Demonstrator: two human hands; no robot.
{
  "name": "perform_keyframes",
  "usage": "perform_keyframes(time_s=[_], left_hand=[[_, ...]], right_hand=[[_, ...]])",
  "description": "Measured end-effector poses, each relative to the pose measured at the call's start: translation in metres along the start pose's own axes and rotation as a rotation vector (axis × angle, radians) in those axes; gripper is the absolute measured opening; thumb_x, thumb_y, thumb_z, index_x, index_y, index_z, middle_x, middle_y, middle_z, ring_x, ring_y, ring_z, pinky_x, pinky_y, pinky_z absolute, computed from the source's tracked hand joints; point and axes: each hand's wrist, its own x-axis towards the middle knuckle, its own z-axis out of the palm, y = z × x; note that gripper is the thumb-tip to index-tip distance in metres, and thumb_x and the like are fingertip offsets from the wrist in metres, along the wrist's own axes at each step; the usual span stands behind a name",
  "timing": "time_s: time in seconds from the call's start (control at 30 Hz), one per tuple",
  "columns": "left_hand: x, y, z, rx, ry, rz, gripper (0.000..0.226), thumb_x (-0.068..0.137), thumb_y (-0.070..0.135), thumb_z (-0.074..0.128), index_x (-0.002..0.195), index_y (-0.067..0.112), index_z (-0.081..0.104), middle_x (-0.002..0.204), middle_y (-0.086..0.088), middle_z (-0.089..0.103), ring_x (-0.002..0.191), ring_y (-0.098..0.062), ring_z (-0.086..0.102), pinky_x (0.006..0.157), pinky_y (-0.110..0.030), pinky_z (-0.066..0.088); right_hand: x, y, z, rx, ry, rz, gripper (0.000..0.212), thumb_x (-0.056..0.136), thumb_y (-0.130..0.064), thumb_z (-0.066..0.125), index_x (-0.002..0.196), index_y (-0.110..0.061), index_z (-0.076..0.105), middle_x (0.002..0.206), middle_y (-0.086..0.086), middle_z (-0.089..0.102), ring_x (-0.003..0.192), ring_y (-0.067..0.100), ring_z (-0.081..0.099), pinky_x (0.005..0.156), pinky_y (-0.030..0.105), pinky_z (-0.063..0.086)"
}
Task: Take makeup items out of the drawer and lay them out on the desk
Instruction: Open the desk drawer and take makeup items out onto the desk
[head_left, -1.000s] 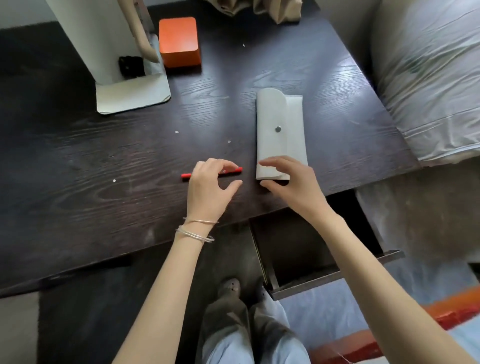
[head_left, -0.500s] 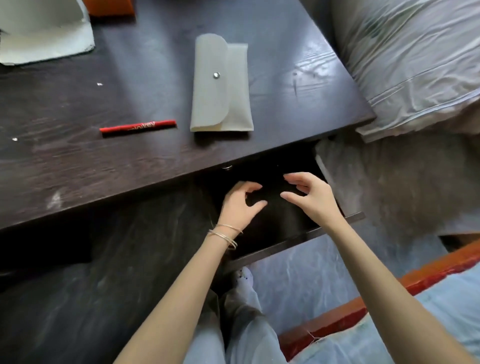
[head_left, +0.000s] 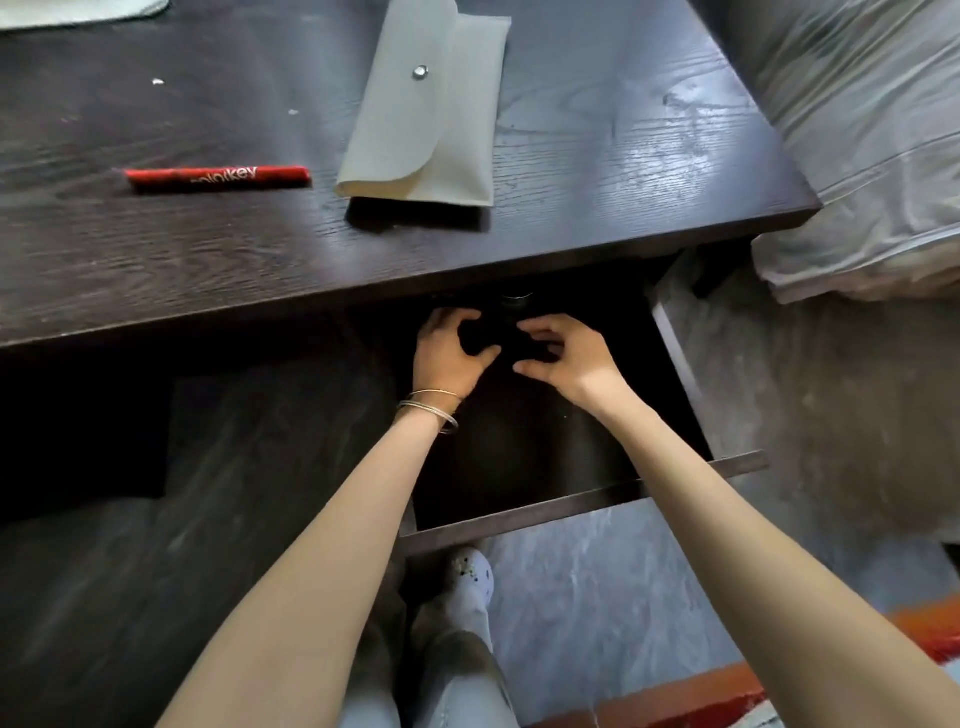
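Already we have a red pencil (head_left: 218, 176) and a pale fabric snap pouch (head_left: 431, 114) laid on the dark wooden desk (head_left: 623, 156).
Both our left hand (head_left: 447, 353) and right hand (head_left: 571, 358) reach into the open dark drawer (head_left: 571, 499), fingers curled; whether they grasp anything, we cannot tell.

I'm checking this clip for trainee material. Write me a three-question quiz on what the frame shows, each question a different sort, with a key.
1. True or false: the red pencil lies on the desk, apart from the beige pouch.
2. Where are the left hand and the right hand? A) on the pouch B) inside the open drawer C) on the pencil
3. Fill in: the pouch's flap fastens with a metal ____.

Key: 1 true; 2 B; 3 snap.
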Motion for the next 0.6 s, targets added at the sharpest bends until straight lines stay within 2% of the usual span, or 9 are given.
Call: perform_keyframes(time_s=[0.1, 0.17, 0.27, 0.4, 0.6], left_hand=[[0.012, -0.004, 0.003, 0.072, 0.007, -0.059, 0.056, 0.076, 0.025, 0.074, 0.127, 0.012, 0.054, 0.136, -0.012, 0.047, 0.126, -0.028, 0.045, 0.106, -0.031, 0.035], [0.024, -0.008, 0.006, 0.157, -0.029, -0.096, 0.068, 0.078, 0.026, 0.072, 0.137, 0.011, 0.043, 0.145, -0.013, 0.038, 0.135, -0.029, 0.034, 0.112, -0.032, 0.027], [0.044, -0.016, 0.01, 0.241, -0.133, -0.129, 0.08, 0.078, 0.025, 0.071, 0.145, 0.011, 0.029, 0.151, -0.013, 0.029, 0.14, -0.03, 0.027, 0.114, -0.033, 0.023], [0.053, -0.023, 0.009, 0.285, -0.288, -0.14, 0.093, 0.08, 0.02, 0.069, 0.15, 0.016, 0.009, 0.159, -0.008, 0.006, 0.146, -0.027, 0.005, 0.116, -0.03, 0.014], [0.032, -0.021, 0.005, 0.345, -0.398, -0.063, 0.093, 0.078, 0.023, 0.068, 0.151, 0.02, 0.01, 0.16, -0.004, 0.003, 0.147, -0.025, 0.0, 0.117, -0.029, 0.011]], right_hand=[[0.011, 0.001, -0.001, -0.012, -0.016, -0.015, 0.05, 0.075, -0.012, 0.076, 0.122, -0.014, 0.059, 0.126, 0.006, 0.059, 0.117, 0.015, 0.054, 0.099, 0.023, 0.042], [0.02, -0.001, 0.0, -0.02, -0.025, -0.039, 0.051, 0.076, -0.012, 0.076, 0.123, -0.014, 0.059, 0.126, 0.005, 0.058, 0.117, 0.015, 0.054, 0.099, 0.022, 0.041], [0.027, 0.001, 0.004, -0.004, -0.032, -0.059, 0.052, 0.076, -0.012, 0.076, 0.124, -0.014, 0.058, 0.127, 0.005, 0.058, 0.118, 0.015, 0.054, 0.1, 0.024, 0.041], [0.025, 0.004, 0.009, 0.026, -0.026, -0.066, 0.051, 0.076, -0.011, 0.076, 0.123, -0.014, 0.058, 0.128, 0.004, 0.058, 0.117, 0.014, 0.054, 0.101, 0.025, 0.043], [0.018, 0.006, 0.016, 0.059, -0.024, -0.043, 0.05, 0.075, -0.01, 0.076, 0.122, -0.013, 0.059, 0.125, 0.004, 0.059, 0.117, 0.014, 0.054, 0.099, 0.022, 0.041]])
